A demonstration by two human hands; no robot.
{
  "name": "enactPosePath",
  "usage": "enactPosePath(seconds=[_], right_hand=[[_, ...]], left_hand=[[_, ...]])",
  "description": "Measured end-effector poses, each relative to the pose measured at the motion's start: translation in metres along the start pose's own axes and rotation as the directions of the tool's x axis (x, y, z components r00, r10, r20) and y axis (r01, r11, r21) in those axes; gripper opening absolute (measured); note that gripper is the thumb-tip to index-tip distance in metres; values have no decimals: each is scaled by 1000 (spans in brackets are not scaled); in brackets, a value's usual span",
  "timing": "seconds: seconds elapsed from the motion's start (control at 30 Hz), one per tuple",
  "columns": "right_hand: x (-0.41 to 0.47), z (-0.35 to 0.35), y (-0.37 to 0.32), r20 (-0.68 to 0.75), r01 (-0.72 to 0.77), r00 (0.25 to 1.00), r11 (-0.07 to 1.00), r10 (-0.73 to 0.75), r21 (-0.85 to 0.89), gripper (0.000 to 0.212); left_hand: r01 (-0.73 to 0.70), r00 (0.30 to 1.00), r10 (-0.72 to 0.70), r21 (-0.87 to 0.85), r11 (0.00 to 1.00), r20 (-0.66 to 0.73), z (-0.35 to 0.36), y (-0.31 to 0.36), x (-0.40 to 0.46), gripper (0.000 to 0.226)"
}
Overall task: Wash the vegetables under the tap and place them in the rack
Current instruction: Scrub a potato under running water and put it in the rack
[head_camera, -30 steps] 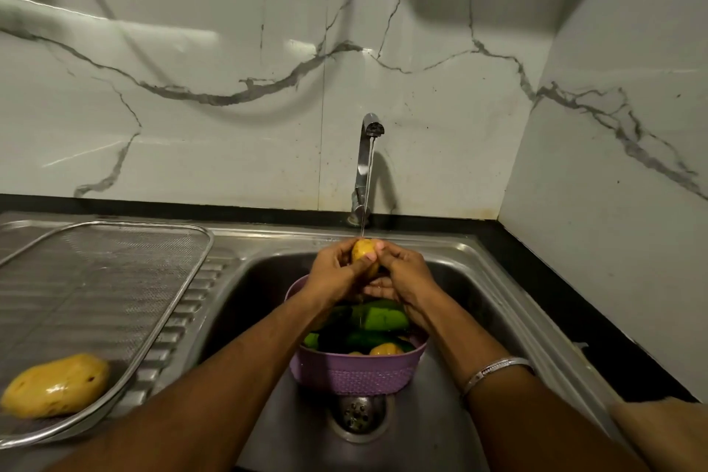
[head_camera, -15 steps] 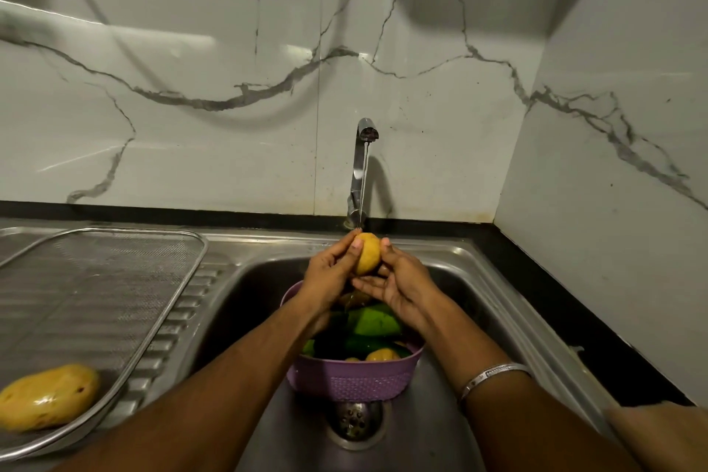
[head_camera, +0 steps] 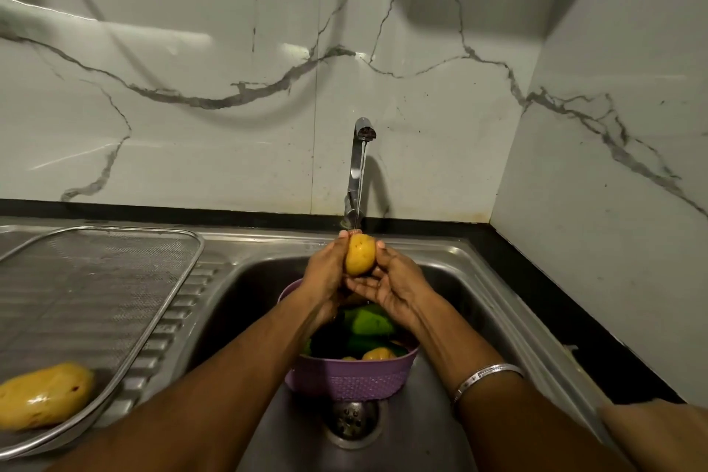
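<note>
Fingers (head_camera: 383, 247) of both hands gripped a potato (head_camera: 360, 255) under the tap (head_camera: 360, 161) | one potato (head_camera: 42, 397) in rack (head_camera: 115, 280) near corner | rest unwashed in basket (head_camera: 344, 379)

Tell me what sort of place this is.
Likely a home kitchen sink corner: a stainless steel sink with running chrome tap, marble-look wall tiles, and a purple plastic basket of vegetables.

White marble-look wall panels (head_camera: 230, 134) with grey veins meet at a corner on the right, above a black countertop strip (head_camera: 153, 209); bright light streaks glare far left.
</note>
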State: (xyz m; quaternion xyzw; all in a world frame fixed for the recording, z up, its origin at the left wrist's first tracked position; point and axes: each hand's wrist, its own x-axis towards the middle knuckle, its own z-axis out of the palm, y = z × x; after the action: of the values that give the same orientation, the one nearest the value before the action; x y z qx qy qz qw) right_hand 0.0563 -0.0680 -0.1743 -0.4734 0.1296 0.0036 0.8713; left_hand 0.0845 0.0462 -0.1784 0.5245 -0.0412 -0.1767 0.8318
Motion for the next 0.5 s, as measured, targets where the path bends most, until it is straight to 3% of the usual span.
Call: enactPosePath(seconds=[0.2, 0.4, 0.5], right_hand=[[4, -3, -2, -2, 6, 1000, 1000, -6, 17, 37], [4, -4, -1, 21, 17, 1000, 995, -15, -96, 33], [5, -6, -1, -8, 46, 999, 972, -49, -232, 28]], left_hand=[[-56, 987, 44, 76, 995, 152, -16, 1, -2, 38], [-161, 986, 167, 174, 972, -24, -9, -2, 3, 26], [-235, 962, 267, 324, 917, -58, -9, -5, 6, 32]])
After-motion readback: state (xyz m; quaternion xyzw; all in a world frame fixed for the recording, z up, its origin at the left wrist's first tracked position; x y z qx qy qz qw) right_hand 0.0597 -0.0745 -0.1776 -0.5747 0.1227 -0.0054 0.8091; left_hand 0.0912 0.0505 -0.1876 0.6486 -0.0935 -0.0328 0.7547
